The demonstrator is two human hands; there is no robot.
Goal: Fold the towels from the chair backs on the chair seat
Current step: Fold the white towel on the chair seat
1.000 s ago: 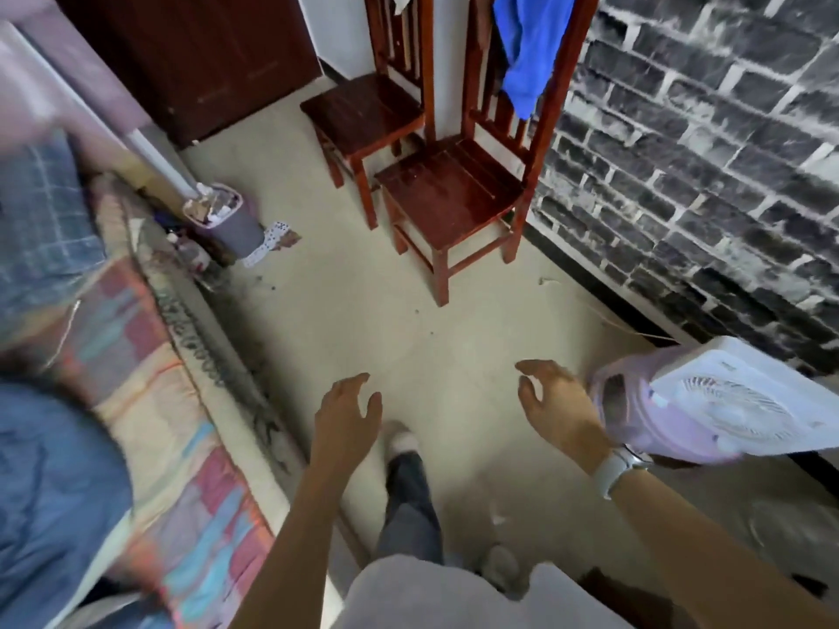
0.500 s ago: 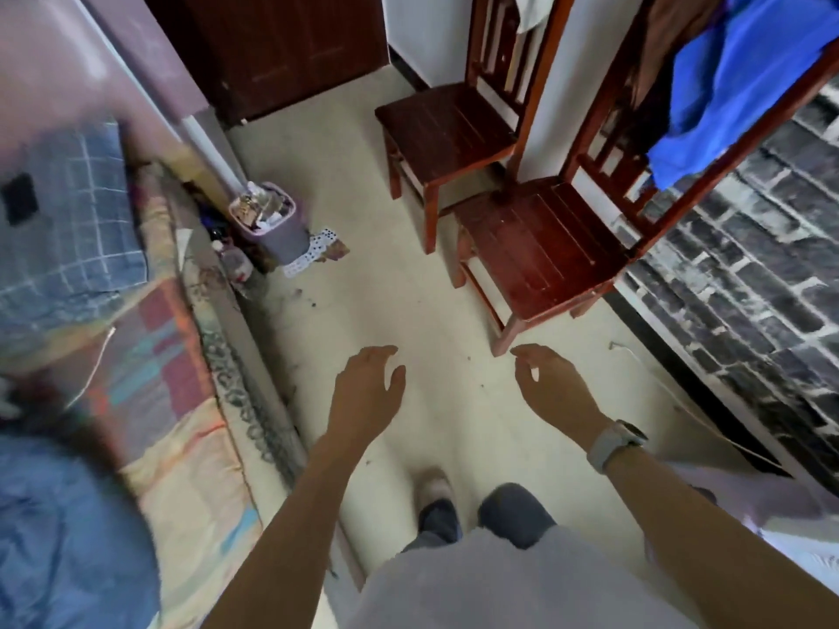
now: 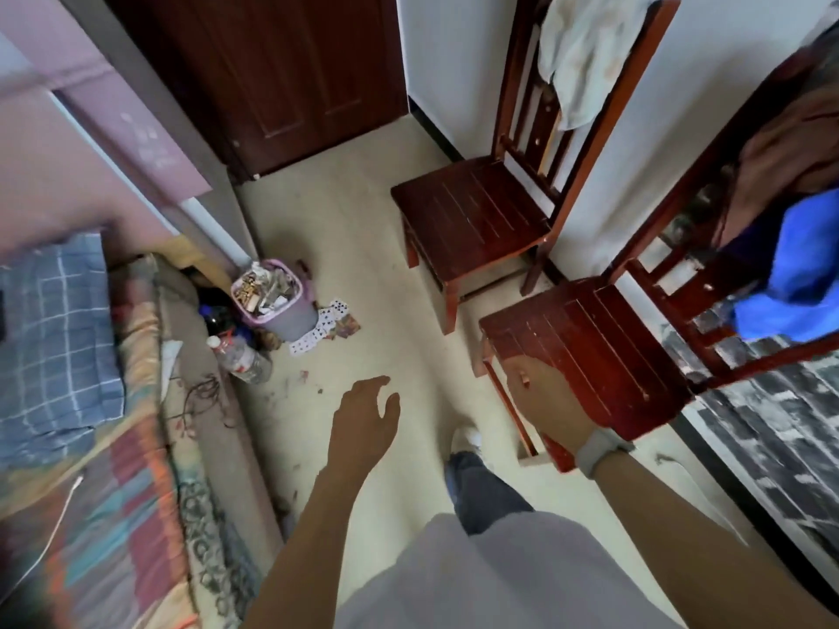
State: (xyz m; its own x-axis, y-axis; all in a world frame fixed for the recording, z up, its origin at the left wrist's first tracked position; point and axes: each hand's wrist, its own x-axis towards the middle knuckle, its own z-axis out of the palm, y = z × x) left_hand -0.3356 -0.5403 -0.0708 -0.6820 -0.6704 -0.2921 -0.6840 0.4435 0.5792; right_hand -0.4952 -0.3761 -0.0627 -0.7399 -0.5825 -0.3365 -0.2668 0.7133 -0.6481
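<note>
Hanging over the backs of two dark red slatted wooden chairs, the towels are observed well apart from both hands. A pale, off-white crumpled towel (image 3: 585,56) is draped over the top rail of the farther wooden chair (image 3: 476,215), which stands against the white wall. A bright blue towel (image 3: 790,274) is draped on the back of the nearer wooden chair (image 3: 590,351), with a brown cloth (image 3: 790,152) seen above it on the same back. Both chair seats are noted as bare.

The left hand (image 3: 363,424) is held over the pale floor (image 3: 363,211), fingers loosely spread and slightly curled, nothing gripped. The right hand (image 3: 545,401), with a grey wristband (image 3: 599,451) at the wrist, is held in front of the near corner of the nearer chair's seat, fingers open and relaxed, nothing held; contact with the seat cannot be determined owing to blur. The blue towel lies up and to the right of the right hand's fingers; the pale towel lies far above them.

A lilac waste bin (image 3: 281,301) filled with rubbish is recorded on the floor beside a bed with a patterned multicoloured cover (image 3: 113,515), with scattered playing cards (image 3: 322,329) just beside the bin.
</note>
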